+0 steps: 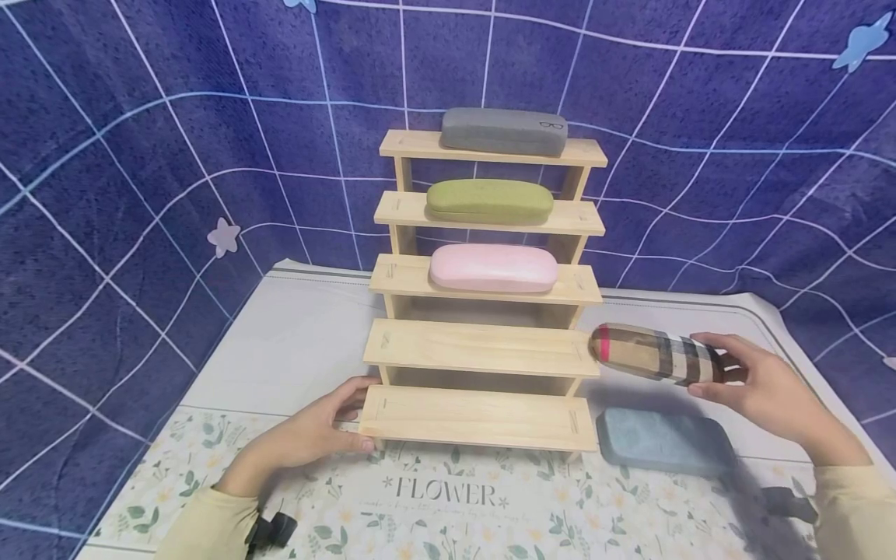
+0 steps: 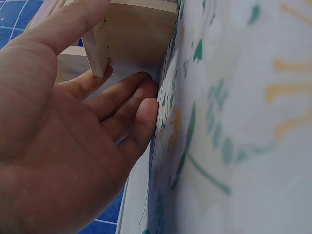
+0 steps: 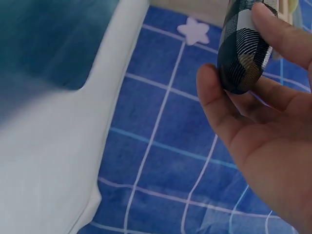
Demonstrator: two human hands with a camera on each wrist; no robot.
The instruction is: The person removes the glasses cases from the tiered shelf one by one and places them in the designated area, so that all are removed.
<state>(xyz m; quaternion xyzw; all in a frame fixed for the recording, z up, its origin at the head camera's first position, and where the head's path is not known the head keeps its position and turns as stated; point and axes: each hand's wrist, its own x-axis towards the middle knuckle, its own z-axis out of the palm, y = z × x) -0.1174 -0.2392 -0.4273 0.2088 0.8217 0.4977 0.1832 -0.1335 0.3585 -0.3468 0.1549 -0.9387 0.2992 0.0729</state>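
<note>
The right hand [image 1: 763, 389] pinches the plaid case [image 1: 651, 354] by one end, just right of the wooden rack [image 1: 479, 346]; a slack pinch could drop it; the left hand [image 1: 315, 424] clasps the rack's lower corner between thumb and fingers, where shoving could shift it.

Deep blue cloth [image 1: 273, 140] hanging behind and along both sides, crossed by white and light-blue grid lines, lines bowing over loose folds. Light-blue star [image 1: 862, 43] at upper right; pale lilac star [image 1: 224, 237] on the left. Table cover [image 1: 308, 319] below: plain white toward the back, thin grey border line, leafy floral print [image 1: 329, 537] in front, dark lettering "FLOWER" [image 1: 446, 491]. Light soft, blurred shadow [image 1: 756, 467] at right front
</note>
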